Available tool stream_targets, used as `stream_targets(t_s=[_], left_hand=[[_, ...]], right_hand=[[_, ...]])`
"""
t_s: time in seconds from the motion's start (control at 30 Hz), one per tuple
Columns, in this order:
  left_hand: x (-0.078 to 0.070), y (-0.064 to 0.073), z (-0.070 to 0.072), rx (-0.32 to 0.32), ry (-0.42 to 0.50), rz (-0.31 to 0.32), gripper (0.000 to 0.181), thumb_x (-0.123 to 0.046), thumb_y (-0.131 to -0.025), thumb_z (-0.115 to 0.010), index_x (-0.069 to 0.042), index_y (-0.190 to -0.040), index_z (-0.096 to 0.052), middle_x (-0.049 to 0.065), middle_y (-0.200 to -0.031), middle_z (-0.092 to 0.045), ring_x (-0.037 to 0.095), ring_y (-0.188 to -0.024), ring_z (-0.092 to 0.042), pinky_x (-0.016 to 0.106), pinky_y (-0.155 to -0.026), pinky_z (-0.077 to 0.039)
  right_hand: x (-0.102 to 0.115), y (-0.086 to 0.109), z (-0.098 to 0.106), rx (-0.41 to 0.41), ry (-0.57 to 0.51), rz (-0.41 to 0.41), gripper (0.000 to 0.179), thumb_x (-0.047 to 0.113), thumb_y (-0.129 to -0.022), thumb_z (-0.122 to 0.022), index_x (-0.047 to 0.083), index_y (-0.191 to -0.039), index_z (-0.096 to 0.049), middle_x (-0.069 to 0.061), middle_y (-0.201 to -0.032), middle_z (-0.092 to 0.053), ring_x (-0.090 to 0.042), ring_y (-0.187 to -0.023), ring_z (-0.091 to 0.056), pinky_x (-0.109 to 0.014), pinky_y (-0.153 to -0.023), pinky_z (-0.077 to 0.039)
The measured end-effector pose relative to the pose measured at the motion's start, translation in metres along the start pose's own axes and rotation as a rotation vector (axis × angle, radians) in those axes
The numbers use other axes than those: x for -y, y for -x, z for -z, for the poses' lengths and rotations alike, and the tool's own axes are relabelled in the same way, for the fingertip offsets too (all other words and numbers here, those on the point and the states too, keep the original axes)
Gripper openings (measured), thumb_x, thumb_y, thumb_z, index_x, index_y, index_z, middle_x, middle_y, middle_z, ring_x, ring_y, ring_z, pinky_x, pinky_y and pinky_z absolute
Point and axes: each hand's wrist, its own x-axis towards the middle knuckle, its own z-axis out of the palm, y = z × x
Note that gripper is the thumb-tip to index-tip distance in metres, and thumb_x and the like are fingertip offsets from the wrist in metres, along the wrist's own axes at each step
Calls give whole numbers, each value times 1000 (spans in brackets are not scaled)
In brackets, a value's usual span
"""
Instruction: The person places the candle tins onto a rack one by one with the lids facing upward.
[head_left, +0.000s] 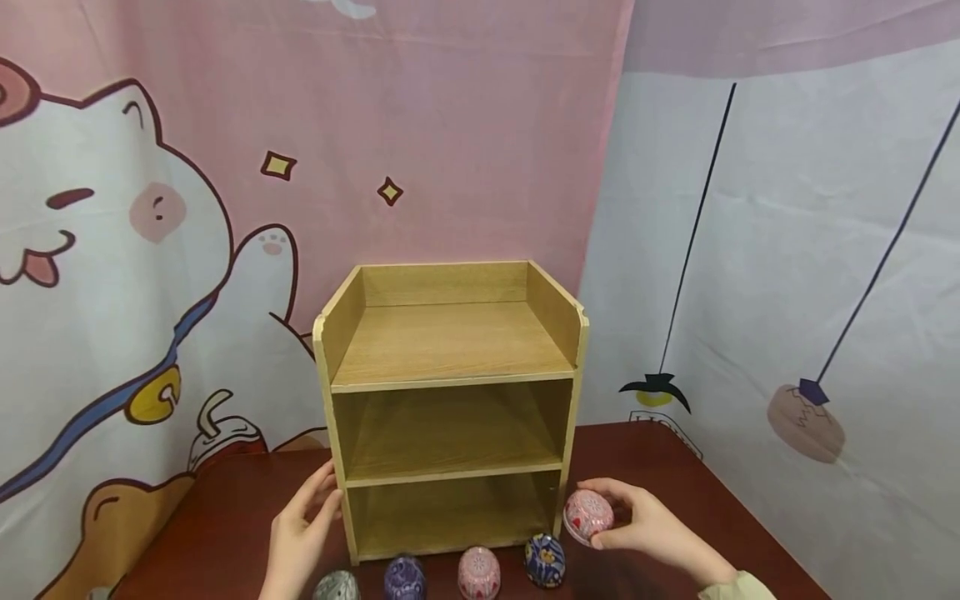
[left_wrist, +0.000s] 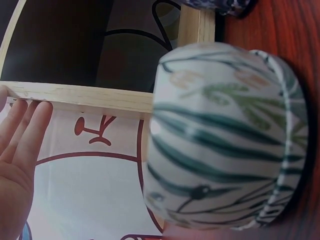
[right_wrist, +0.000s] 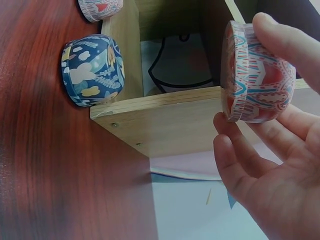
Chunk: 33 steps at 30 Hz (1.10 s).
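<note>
My right hand [head_left: 637, 523] holds a small pink patterned round tin [head_left: 588, 515] between thumb and fingers, just right of the wooden shelf [head_left: 453, 379]. In the right wrist view, the tin [right_wrist: 262, 75] is tilted on its side, off the table. My left hand [head_left: 296, 529] touches the shelf's left side panel with extended fingertips [left_wrist: 42, 112]. Along the shelf's front stand a green-and-white leaf-patterned tin [left_wrist: 225, 135], a purple tin [head_left: 405, 577], another pink tin [head_left: 479, 573] and a dark blue floral tin [right_wrist: 94, 70].
The shelf has a top tray and two open compartments below. It stands on a dark red wood-grain table [head_left: 247, 492]. A printed cloth [head_left: 465, 150] with a cartoon cat hangs behind, and a pale cloth [head_left: 787, 250] hangs on the right.
</note>
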Motion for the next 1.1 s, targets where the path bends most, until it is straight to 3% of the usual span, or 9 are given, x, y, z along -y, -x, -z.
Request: stream_targets(t_s=[0.4, 0.73, 1.1], left_hand=[[1, 0, 2, 7, 8, 31, 44, -4, -91, -68, -17, -132, -61, 10, -110, -69, 3, -85, -66, 22, -65, -58], [-3, 1, 1, 9, 16, -9, 41, -4, -91, -67, -11, -132, -61, 17, -109, -68, 4, -84, -66, 20, -63, -57], [0, 1, 0, 2, -1, 13, 42, -4, -91, -67, -14, -131, -62, 13, -109, -68, 3, -84, -66, 22, -63, -58]], right_hand=[[4, -5, 2, -17, 16, 39, 61, 9, -79, -80, -9, -130, -52, -4, -108, -67, -9, -94, -63, -33, -75, -58], [8, -7, 2, 0, -34, 44, 59, 6, -79, -79, -7, -130, -52, -8, -111, -66, -11, -96, -64, -33, -77, -58], [15, -9, 2, -2, -43, 48, 61, 6, -79, -79, -10, -130, -50, -10, -112, -66, -11, -96, -63, -33, -76, -58]])
